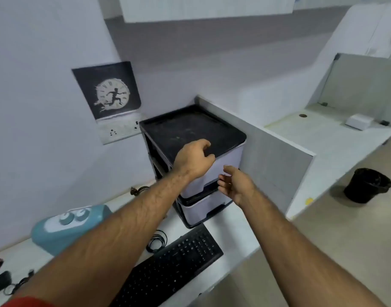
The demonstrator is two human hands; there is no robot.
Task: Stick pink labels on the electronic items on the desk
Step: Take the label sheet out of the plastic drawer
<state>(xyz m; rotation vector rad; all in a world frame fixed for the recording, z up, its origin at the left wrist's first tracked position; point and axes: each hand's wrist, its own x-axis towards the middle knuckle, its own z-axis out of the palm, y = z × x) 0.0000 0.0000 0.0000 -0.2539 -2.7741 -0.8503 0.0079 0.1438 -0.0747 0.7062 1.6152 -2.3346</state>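
Note:
A printer (225, 165) with a dusty black top and a white body stands at the desk's right end, against a grey partition. My left hand (193, 159) is at the front edge of its top, back towards me, fingers curled, with nothing visible in them. My right hand (234, 185) hovers just in front of the printer's white front, fingers loosely spread and holding nothing. A black keyboard (168, 267) lies on the desk below my arms. At the left sits a teal and white device with two knobs (68, 227). No pink label is in sight.
A coiled black cable (156, 241) lies between the teal device and the keyboard. Small dark items (0, 280) sit at the desk's left edge. On the wall are a clock poster (108, 89) and a socket plate (119, 130). A black bin (367, 185) stands on the floor at right.

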